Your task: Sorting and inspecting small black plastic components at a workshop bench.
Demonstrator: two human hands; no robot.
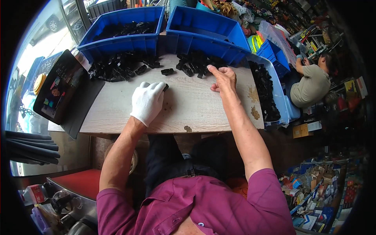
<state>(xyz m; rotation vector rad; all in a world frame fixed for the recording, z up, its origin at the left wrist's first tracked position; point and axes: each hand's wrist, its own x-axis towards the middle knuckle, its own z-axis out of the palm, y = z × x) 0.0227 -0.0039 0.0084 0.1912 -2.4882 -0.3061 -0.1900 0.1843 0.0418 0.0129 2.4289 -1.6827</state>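
My left hand (148,101), in a white knitted glove, is closed over the pale wooden tabletop. A small black plastic part (166,87) pokes out beside its fingertips. My bare right hand (225,80) reaches to the right-hand pile of black plastic parts (192,64), index finger stretched out at its edge and thumb apart. I see nothing between these fingers. One single black part (167,71) lies between this pile and a larger left pile of black parts (115,67).
Two blue bins (147,44) (182,38) stand along the table's far edge, the left one holding black parts. At the left, a tablet (55,88) leans in a dark case. A pale blue tub (280,92) of black parts adjoins the right edge. Another person (311,84) sits beyond it.
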